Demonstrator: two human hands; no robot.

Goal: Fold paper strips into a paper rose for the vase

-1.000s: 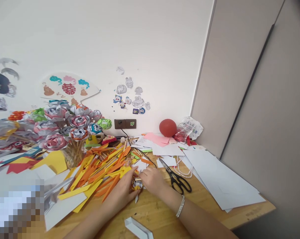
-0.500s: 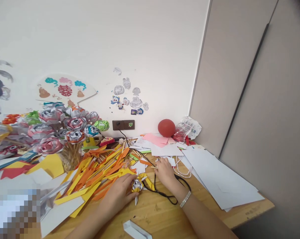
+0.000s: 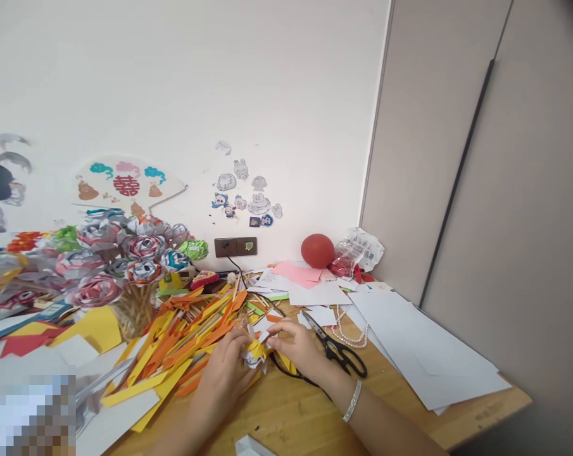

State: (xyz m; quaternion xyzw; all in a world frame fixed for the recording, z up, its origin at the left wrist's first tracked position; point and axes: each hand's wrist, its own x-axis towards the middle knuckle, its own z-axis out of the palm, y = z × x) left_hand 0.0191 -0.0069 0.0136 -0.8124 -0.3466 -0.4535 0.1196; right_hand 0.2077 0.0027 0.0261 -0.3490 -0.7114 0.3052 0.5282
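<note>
My left hand [image 3: 226, 364] is closed around a small white and yellow paper flower [image 3: 254, 358], low over the wooden table. On the flower's upper right side, my right hand [image 3: 293, 345] has thumb and forefinger pinched at its yellow and white paper; the exact edge between them is too small to make out. Just beyond the right hand lies a pair of black-handled scissors [image 3: 340, 354]. A dark cord [image 3: 290, 372] runs under the right hand. Left of my hands spreads a pile of orange and yellow paper strips [image 3: 186, 335].
A bunch of paper flowers on sticks [image 3: 129, 272] stands at the back left. White sheets [image 3: 423, 348] cover the table's right side, beside a pearl string [image 3: 352, 335]. A red balloon [image 3: 317, 251] rests against the wall. A folded white paper strip [image 3: 252, 446] lies at the front.
My right hand left the flower, reached right over the scissors, and has come back to it. The left hand kept the flower and has tilted it, yellow side up.
</note>
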